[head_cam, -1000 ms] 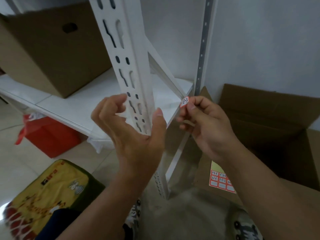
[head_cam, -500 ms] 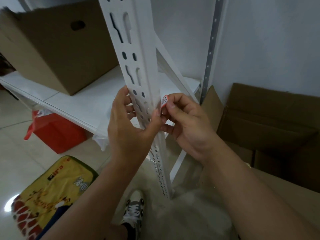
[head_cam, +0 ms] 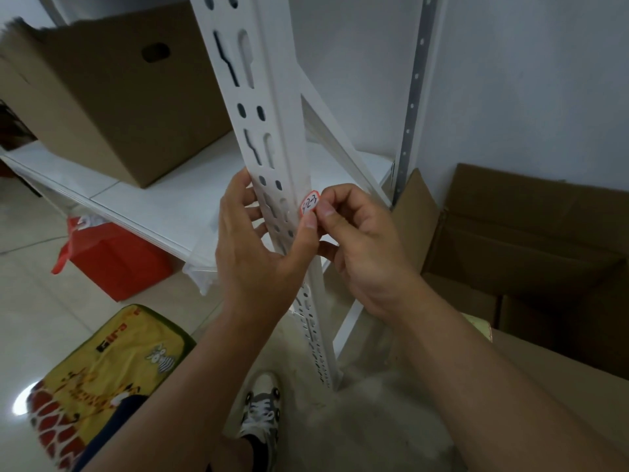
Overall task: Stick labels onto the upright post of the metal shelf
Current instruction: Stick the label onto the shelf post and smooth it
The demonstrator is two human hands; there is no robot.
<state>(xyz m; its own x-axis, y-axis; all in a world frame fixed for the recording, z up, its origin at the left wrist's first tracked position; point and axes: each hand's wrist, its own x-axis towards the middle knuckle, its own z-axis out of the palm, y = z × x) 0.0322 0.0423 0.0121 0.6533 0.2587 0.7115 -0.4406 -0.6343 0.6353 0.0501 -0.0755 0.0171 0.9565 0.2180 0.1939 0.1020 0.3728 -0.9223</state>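
The white slotted upright post point(head_cam: 272, 107) of the metal shelf runs down the middle of the view. My left hand point(head_cam: 258, 253) wraps around the post, fingers on its left face and thumb up on its right edge. A small white label with a red border and handwritten characters point(head_cam: 310, 205) lies against that right edge, just above my left thumb tip. My right hand point(head_cam: 360, 247) pinches the label's right side between thumb and forefinger.
A brown cardboard box point(head_cam: 112, 97) stands on the white shelf board point(head_cam: 163, 206) at the left. An open cardboard box point(head_cam: 531, 240) sits on the floor at the right. Below are a red bag point(head_cam: 112, 257), a yellow patterned mat point(head_cam: 98, 376) and my shoe point(head_cam: 260, 413).
My left hand closed around the post from an open pose beside it. My right hand carried the label leftward from beside the post onto the post's right edge.
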